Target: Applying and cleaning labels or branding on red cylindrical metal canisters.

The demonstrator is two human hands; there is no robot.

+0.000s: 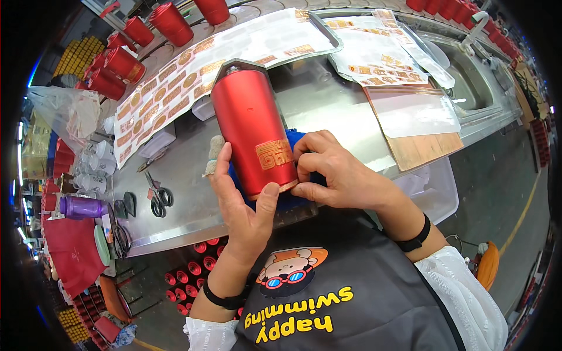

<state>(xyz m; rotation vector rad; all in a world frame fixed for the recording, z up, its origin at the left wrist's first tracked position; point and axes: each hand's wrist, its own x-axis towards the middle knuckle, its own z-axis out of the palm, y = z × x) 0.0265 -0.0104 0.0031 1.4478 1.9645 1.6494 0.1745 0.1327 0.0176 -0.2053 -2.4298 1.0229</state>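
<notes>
A red metal canister (249, 111) lies tilted on a blue cloth (295, 138), its lower end toward me. A gold patterned decal (274, 155) sits on its side near that end. My left hand (243, 210) is closed around the lower left, with the thumb across the bottom rim and the index finger along the side. My right hand (333, 172) has its fingers curled against the lower right side beside the decal, thumb near the rim. Whether anything small is between those fingers is hidden. A greyish cloth roll (214, 153) stands beside my left index finger.
Decal sheets (175, 88) cover the left and back of the metal table; another stack (380, 52) lies toward the sink (468, 88). Black-handled scissors (159, 202) rest at left, near a purple cup (84, 206). A wooden board (413, 149) overhangs the front edge. Red canisters (171, 24) stand behind.
</notes>
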